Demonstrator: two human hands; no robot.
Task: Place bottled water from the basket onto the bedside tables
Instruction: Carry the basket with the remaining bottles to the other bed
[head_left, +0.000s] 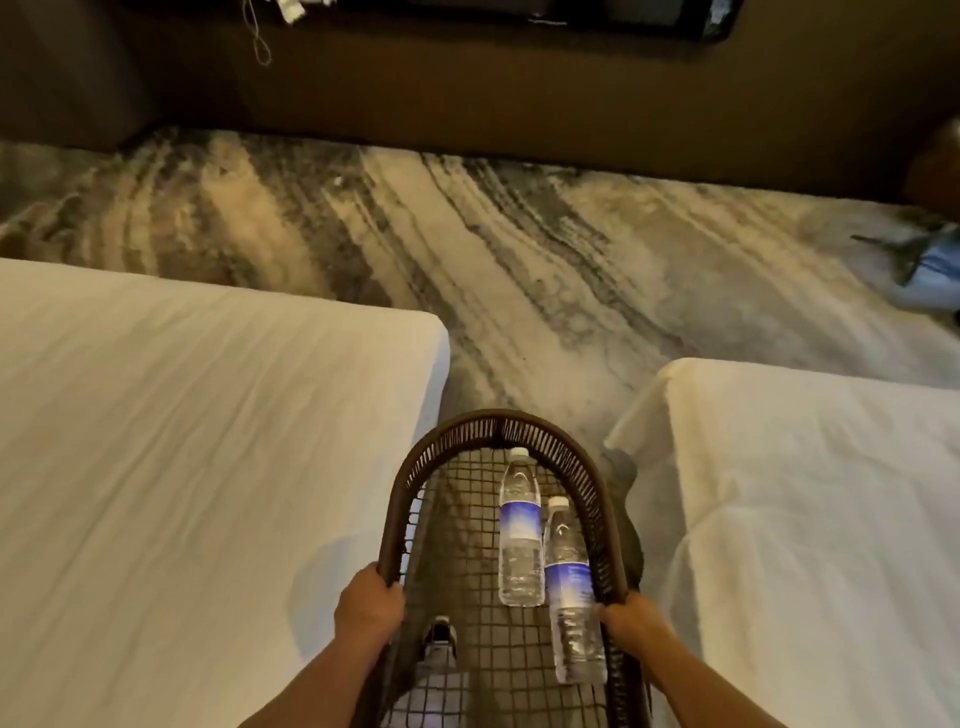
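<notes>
I hold a dark brown woven basket (498, 422) with an open mesh bottom out in front of me, above the aisle between two beds. My left hand (368, 603) grips its left rim and my right hand (626, 621) grips its right rim. Two clear water bottles with blue labels lie flat in the basket on its right side, caps pointing away from me: one bottle (519, 535) nearer the middle, the other bottle (571, 597) against the right rim. No bedside table is in view.
A white-sheeted bed (182, 441) fills the left side and another white bed (831, 519) the right. Patterned grey-beige carpet (519, 270) runs between and beyond them to a dark wall unit (467, 104). A blue object (935, 270) lies at the far right. My shoe (439, 636) shows through the mesh.
</notes>
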